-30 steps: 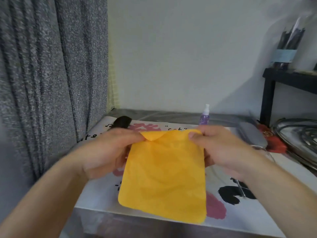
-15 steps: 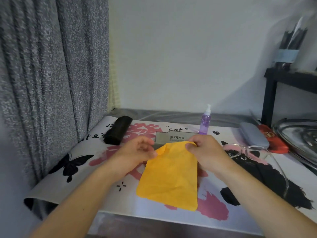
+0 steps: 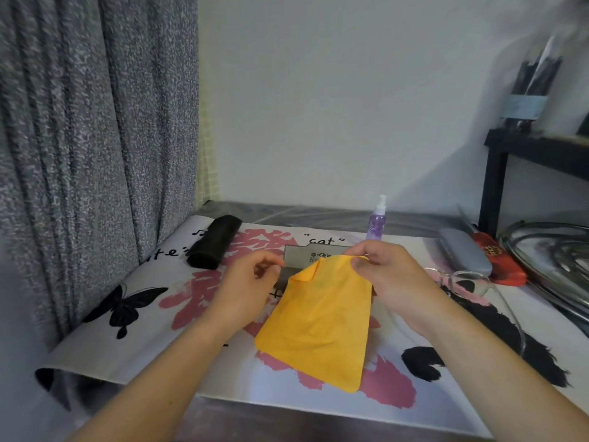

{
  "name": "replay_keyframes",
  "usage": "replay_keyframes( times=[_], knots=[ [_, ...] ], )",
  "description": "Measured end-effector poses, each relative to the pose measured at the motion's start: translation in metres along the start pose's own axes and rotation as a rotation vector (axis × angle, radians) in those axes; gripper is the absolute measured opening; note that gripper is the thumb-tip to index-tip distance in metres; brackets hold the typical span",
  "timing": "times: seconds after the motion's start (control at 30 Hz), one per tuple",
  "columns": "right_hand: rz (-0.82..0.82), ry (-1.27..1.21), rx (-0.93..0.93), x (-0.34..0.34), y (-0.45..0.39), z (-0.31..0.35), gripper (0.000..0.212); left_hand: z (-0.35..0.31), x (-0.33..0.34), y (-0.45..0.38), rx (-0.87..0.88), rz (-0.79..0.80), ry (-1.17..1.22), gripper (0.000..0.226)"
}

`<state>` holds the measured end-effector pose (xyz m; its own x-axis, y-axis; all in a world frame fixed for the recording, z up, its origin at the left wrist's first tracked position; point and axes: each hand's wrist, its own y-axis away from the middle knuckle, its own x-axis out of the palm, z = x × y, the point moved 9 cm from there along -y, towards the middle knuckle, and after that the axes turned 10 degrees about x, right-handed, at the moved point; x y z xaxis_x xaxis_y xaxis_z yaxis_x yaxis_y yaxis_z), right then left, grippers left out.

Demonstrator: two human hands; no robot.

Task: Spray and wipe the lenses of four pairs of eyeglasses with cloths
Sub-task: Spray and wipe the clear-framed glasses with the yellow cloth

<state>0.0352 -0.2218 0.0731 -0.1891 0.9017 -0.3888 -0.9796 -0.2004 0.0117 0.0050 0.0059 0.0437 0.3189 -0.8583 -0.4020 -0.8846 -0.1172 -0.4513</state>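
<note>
An orange cloth (image 3: 322, 320) hangs over the printed mat (image 3: 137, 355) in the middle of the view. My right hand (image 3: 392, 282) pinches its top right corner. My left hand (image 3: 248, 288) is just left of the cloth with loosely curled fingers; it holds nothing, and the cloth's top left corner has flopped over. A purple spray bottle (image 3: 377, 220) stands upright behind my right hand. One pair of clear-framed eyeglasses (image 3: 462, 279) lies on the mat to the right, partly hidden by my right forearm.
A black case (image 3: 213, 242) lies at the back left of the mat. A grey case (image 3: 463, 252) and a red case (image 3: 502, 261) lie at the back right. A grey packet (image 3: 302, 255) is behind the cloth. Grey curtain (image 3: 79, 154) on the left, black shelf (image 3: 497, 180) and metal rack (image 3: 554, 260) on the right.
Both hands lowered the cloth away from the camera toward the mat. My left hand has let go of the top left corner, which now droops. My right hand still pinches its corner.
</note>
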Motion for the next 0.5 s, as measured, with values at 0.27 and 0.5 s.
replay_keyframes(
  times=[0.27, 0.5],
  knots=[
    [0.213, 0.075, -0.088, 0.011, 0.022, 0.023, 0.026, -0.041, 0.047, -0.002, 0.135, 0.455, 0.116, 0.05],
    [0.135, -0.138, -0.088, -0.018, 0.045, 0.04, 0.029, -0.078, -0.003, -0.007, 0.175, 0.304, 0.219, 0.026]
  ],
)
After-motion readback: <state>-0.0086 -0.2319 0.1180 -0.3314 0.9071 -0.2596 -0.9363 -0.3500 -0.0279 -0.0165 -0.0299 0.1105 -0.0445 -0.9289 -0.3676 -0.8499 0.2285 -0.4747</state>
